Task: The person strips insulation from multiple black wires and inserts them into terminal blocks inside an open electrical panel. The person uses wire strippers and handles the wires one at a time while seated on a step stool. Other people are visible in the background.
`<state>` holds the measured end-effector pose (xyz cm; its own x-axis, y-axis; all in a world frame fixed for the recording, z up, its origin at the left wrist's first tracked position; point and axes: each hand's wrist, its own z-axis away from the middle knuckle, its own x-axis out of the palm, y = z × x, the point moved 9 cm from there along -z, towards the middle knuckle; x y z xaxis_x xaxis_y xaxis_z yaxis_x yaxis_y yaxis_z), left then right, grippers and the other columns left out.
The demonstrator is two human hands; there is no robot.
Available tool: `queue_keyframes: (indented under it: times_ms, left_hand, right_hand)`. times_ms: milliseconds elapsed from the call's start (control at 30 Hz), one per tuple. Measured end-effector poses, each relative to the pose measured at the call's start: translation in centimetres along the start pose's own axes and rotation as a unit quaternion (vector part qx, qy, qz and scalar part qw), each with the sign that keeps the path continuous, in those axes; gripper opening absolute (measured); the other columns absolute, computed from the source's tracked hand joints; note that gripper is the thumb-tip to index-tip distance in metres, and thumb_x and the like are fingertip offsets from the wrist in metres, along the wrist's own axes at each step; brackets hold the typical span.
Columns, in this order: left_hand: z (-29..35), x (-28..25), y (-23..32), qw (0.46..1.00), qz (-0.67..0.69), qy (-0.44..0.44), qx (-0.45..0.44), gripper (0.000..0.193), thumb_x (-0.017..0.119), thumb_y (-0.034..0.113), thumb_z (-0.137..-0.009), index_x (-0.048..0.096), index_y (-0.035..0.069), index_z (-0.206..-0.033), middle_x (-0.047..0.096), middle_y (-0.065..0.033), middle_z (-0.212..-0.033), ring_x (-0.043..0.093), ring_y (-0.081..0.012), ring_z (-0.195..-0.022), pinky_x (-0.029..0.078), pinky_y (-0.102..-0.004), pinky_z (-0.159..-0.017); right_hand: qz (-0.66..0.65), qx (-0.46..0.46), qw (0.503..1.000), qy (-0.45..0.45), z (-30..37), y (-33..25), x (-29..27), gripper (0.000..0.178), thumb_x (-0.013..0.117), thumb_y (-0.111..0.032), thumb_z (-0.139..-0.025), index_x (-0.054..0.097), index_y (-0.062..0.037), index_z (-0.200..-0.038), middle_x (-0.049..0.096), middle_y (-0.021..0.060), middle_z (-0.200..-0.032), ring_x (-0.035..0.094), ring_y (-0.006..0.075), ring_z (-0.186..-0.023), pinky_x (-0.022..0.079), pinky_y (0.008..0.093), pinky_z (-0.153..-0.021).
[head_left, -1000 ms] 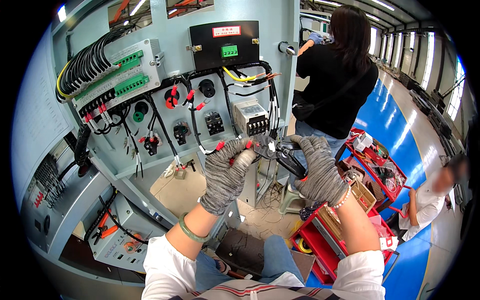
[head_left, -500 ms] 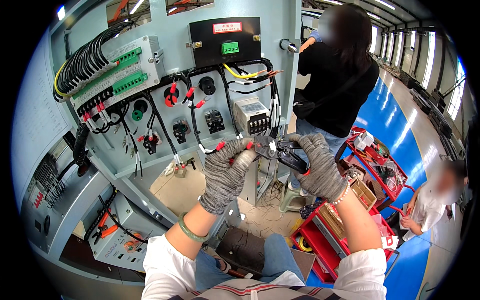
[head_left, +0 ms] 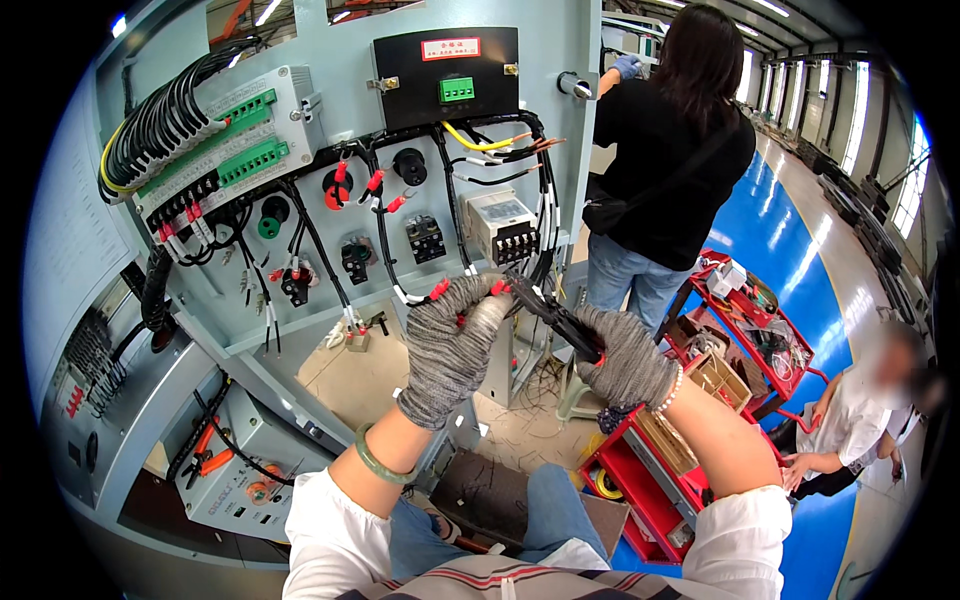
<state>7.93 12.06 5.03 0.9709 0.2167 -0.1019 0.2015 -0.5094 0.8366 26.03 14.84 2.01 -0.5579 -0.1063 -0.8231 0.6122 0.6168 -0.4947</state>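
The pliers (head_left: 556, 318), black-handled, are clamped in the right hand (head_left: 625, 358), their nose pointing up-left to a wire (head_left: 478, 300) with red-sleeved ends. That wire is pinched in the curled fingers of the left hand (head_left: 450, 345), just left of the pliers. Both hands wear grey knit gloves and nearly touch in front of the lower edge of the panel (head_left: 330, 190). On the panel above the pliers sits a small white relay (head_left: 503, 228) with black wires running down beside it; further up is a black box (head_left: 447, 62), and up-left of the pliers are green terminal blocks (head_left: 215, 145). Right of the pliers, a person in black (head_left: 665, 170) stands with their back turned, and below-right stands a red cart (head_left: 655, 480).
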Motion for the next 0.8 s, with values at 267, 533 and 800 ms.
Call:
queue_keyframes:
  times_ms: [267, 533, 800]
  left_hand:
    - [0.0, -0.1, 0.4, 0.998, 0.043, 0.001, 0.036, 0.020, 0.066, 0.014, -0.085, 0.068, 0.003, -0.102, 0.068, -0.0027, -0.086, 0.062, -0.0085, -0.079, 0.049, -0.0230, -0.073]
    - [0.2, -0.2, 0.4, 1.000, 0.020, 0.005, 0.020, 0.020, 0.066, 0.013, -0.085, 0.068, 0.003, -0.102, 0.068, -0.0031, -0.086, 0.064, -0.0108, -0.080, 0.050, -0.0249, -0.074]
    - [-0.2, -1.9, -0.3, 0.972, -0.211, 0.059, 0.080, 0.030, 0.068, 0.027, -0.084, 0.067, 0.004, -0.104, 0.064, -0.0085, -0.088, 0.059, -0.0177, -0.082, 0.047, -0.0306, -0.077]
  right_hand:
    - [0.087, -0.025, 0.992, 0.088, -0.1, -1.5, -1.9, 0.069, 0.065, -0.005, -0.061, 0.046, -0.0038, -0.128, 0.052, 0.0194, -0.109, 0.051, 0.0371, -0.107, 0.042, 0.0423, -0.095]
    - [0.067, -0.050, 0.991, 0.106, -0.2, -0.6, -1.8, 0.063, 0.069, -0.011, -0.062, 0.051, -0.0040, -0.122, 0.056, 0.0191, -0.104, 0.056, 0.0358, -0.097, 0.047, 0.0430, -0.086]
    - [-0.001, -0.034, 0.997, 0.075, -0.3, -1.5, 0.2, 0.048, 0.060, -0.007, -0.067, 0.059, -0.0134, -0.114, 0.063, 0.0165, -0.085, 0.063, 0.0354, -0.080, 0.051, 0.0413, -0.070]
